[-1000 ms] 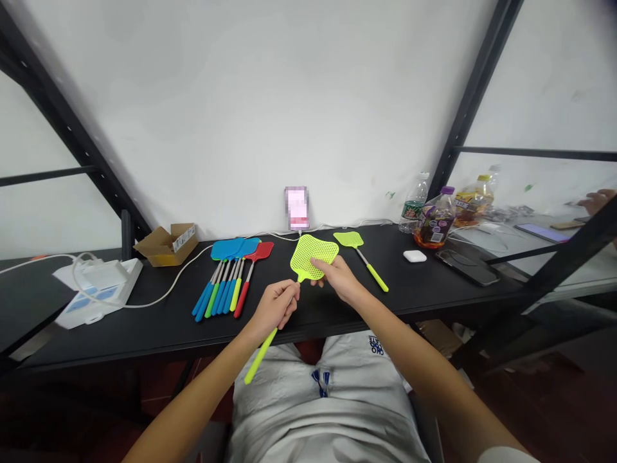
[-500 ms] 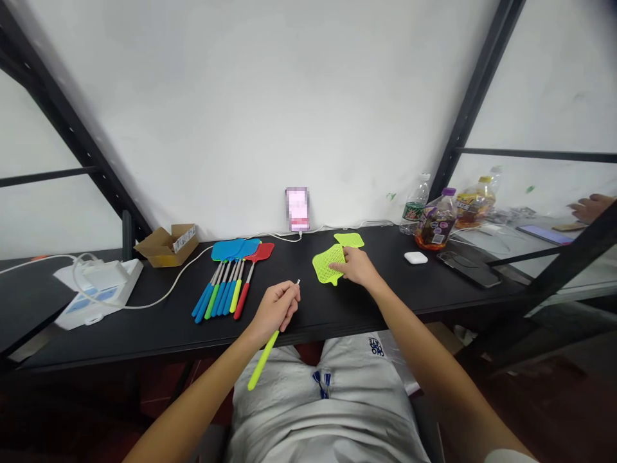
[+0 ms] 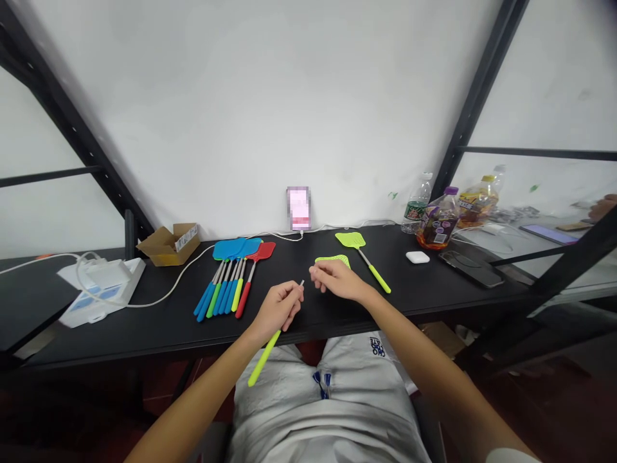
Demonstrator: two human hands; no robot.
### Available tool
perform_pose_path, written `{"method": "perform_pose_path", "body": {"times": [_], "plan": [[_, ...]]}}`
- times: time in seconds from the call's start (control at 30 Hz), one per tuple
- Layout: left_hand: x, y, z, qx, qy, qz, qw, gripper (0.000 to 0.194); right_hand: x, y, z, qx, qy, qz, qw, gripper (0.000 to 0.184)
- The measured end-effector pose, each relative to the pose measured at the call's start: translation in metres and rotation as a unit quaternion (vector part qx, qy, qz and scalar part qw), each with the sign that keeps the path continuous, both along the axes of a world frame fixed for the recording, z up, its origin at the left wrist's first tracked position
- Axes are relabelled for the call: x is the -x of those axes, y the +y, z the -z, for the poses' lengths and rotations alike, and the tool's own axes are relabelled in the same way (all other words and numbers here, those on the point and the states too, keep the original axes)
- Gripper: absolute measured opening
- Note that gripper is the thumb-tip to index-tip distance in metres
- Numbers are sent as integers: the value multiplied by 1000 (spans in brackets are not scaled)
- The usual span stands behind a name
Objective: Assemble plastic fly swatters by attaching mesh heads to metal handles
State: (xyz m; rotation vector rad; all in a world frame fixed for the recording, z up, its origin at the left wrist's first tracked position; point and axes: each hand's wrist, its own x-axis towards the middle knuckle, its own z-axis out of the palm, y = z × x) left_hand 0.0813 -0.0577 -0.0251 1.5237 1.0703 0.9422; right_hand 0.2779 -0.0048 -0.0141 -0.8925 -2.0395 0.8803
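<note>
My left hand point(image 3: 278, 307) is closed around the thin metal rod of a yellow-green fly swatter handle point(image 3: 264, 359). The rod's bare tip pokes out above my thumb, and the grip hangs down past the desk's front edge. Just to the right, my right hand point(image 3: 338, 279) has its fingers pinched together at the loose yellow-green fly swatter head point(image 3: 332, 259). Most of that head is hidden behind the hand. The fingertips are close to the rod tip, with a small gap between. A whole yellow-green fly swatter point(image 3: 362, 254) lies behind and right of my right hand.
Several blue, green, yellow and red fly swatters point(image 3: 231, 276) lie in a row on the black desk point(image 3: 164, 328). An open cardboard box point(image 3: 168, 247), a white power strip point(image 3: 103, 292), a propped phone point(image 3: 299, 209), a white case point(image 3: 417, 257), a dark phone point(image 3: 470, 269) and drink bottles point(image 3: 438, 222) surround them.
My right hand has moved left and slightly down toward the rod tip, turning the swatter head so less of it shows. The whole yellow-green swatter's handle is now uncovered. My left hand is nearly still.
</note>
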Motion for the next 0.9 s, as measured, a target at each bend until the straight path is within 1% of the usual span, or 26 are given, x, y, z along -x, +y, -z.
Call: {"method": "perform_pose_path", "body": {"times": [0.07,0.13,0.2,0.27,0.33,0.4,0.43,0.53,0.6,0.67,0.77,0.8,0.83,0.9], "plan": [[0,-1,0,-2,0,5,1000,34,10,-7,2,36,7,-57,998,42],[0,-1,1,-4,-3,12,1000,34,17,-12,2,56,6,-84,995,41],[1,-1,1,-9,-3,25,1000,34,19,-15,2,66,5,-94,993,39],[1,-1,2,-17,0,41,999,35,19,-14,0,65,18,-78,995,39],[1,-1,3,-25,6,52,998,36,15,-9,-1,51,53,-30,997,40],[1,-1,3,-28,13,49,998,36,9,-1,-1,29,109,46,993,41],[1,-1,3,-27,16,47,998,36,5,5,0,17,143,89,985,40],[2,-1,3,-22,25,49,998,36,-8,21,1,4,242,210,947,37],[2,0,4,-19,27,52,998,36,-20,29,0,9,279,267,922,36],[2,0,4,-19,24,51,998,36,-33,35,-2,11,315,298,901,35],[1,1,5,-21,12,38,999,36,-54,40,-8,12,383,320,866,35],[1,1,5,-22,5,28,999,36,-60,41,-9,21,395,325,859,35],[0,1,5,-23,-6,16,1000,36,-65,42,-10,35,397,329,856,34],[-1,1,5,-23,-42,-12,999,35,-70,43,-10,74,373,330,864,31]]}}
